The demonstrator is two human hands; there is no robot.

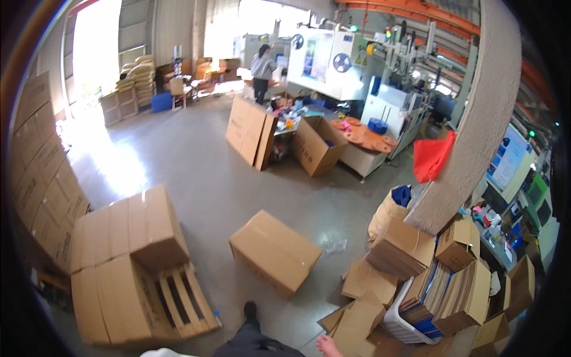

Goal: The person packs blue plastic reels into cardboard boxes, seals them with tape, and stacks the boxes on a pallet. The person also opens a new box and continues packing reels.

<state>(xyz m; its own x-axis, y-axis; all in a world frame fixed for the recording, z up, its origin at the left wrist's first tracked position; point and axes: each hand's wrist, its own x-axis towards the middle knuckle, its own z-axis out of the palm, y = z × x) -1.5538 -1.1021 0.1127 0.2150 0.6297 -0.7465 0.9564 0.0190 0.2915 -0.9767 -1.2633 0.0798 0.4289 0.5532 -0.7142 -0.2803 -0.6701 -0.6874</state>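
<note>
My right hand [328,345] shows at the lower edge, left of some flattened cardboard sheets [355,324]. It holds nothing, and its fingers look loosely bent and slightly apart. My left hand is out of view; only a bit of pale sleeve [168,353] shows at the lower edge. Ahead of my dark shoe [250,310], a closed brown cardboard carton [275,250] stands alone on the floor, and neither hand touches it.
Cartons [128,229] sit on a wooden pallet [187,303] at left, beside a tall carton stack [44,178]. A white basket [395,324] of folded cardboard stands right, near a pillar [464,131]. Farther off are an open carton [318,146], machines and a person [262,68].
</note>
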